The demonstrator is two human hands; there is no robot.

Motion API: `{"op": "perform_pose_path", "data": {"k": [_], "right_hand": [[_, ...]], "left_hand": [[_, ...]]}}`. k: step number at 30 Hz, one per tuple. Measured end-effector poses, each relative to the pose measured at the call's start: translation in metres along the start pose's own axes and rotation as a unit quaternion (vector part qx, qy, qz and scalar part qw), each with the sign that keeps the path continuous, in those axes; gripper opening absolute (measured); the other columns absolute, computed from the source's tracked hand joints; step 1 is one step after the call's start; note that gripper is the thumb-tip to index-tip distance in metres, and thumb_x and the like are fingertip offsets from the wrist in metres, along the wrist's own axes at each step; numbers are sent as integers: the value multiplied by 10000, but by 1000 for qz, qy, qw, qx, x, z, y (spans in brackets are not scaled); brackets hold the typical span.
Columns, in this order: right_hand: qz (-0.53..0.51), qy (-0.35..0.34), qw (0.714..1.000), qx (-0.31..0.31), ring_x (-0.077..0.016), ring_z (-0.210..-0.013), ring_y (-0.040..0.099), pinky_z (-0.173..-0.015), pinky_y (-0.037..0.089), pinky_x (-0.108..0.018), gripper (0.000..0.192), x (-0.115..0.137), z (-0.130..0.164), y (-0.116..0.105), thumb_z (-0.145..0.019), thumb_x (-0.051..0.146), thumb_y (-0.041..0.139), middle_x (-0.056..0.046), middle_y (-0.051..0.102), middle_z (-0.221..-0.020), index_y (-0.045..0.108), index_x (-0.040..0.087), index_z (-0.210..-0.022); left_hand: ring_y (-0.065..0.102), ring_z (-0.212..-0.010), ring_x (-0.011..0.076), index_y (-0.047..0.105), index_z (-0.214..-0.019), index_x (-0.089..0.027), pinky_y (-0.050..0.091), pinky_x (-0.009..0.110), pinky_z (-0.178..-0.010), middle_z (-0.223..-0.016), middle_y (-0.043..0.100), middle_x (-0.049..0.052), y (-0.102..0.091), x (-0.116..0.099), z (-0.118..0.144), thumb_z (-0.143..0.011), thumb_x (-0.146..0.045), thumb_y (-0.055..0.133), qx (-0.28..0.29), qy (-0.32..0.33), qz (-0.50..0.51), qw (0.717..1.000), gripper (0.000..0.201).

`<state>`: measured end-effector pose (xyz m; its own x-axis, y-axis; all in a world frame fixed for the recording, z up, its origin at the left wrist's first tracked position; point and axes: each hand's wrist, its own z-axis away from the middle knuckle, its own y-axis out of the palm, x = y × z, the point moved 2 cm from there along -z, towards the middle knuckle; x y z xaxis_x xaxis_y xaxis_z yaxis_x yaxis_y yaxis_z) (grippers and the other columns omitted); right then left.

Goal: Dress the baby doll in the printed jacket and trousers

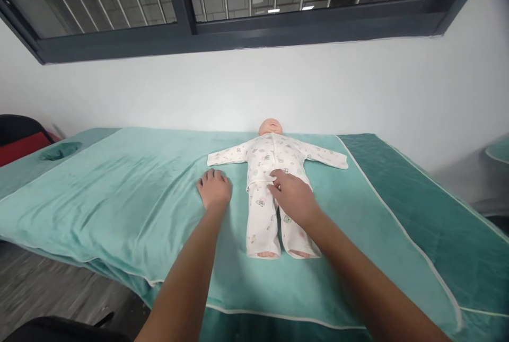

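A baby doll lies on its back on a light green towel, head toward the wall, arms spread. It wears a white printed shirt and matching white trousers. My right hand rests on the doll's waist, fingertips at the shirt's lower hem; whether it pinches the cloth I cannot tell. My left hand lies palm down on the towel just left of the doll, holding nothing.
The towel covers a table with a darker green cover showing at the right. A small dark green cloth lies at the far left, beside a red and black chair. White wall and a window stand behind.
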<state>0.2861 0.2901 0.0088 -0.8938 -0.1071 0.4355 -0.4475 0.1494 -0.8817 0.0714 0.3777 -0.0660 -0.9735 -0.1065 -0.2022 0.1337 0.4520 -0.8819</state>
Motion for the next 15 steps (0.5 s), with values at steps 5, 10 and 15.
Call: {"op": "perform_pose_path", "data": {"k": [5, 10, 15], "right_hand": [[32, -1, 999, -22, -199, -857, 606, -641, 355, -280, 278, -4, 7, 0, -935, 215, 447, -20, 688, -918, 535, 227, -1199], [87, -20, 995, -34, -196, -769, 618, -582, 326, -279, 295, -4, 15, -8, -897, 206, 489, 1, 694, -853, 541, 245, -1185], [42, -51, 995, -74, -169, -716, 610, -567, 346, -262, 248, -9, 1, -28, -890, 274, 491, 23, 691, -849, 595, 292, -1115]], "left_hand": [[484, -1221, 287, 627, -1119, -196, 323, 464, -1023, -1282, 606, 115, 2, 0, -2, -910, -242, 378, -5, -12, -10, 1000, 328], [498, -1187, 286, 623, -1091, -198, 329, 461, -1009, -1259, 611, 109, 3, 0, -2, -901, -248, 399, -16, -10, -16, 1000, 298], [517, -1122, 301, 624, -1074, -196, 348, 464, -966, -1188, 622, 123, 5, 0, -6, -896, -249, 405, -17, -17, -31, 999, 287]]}}
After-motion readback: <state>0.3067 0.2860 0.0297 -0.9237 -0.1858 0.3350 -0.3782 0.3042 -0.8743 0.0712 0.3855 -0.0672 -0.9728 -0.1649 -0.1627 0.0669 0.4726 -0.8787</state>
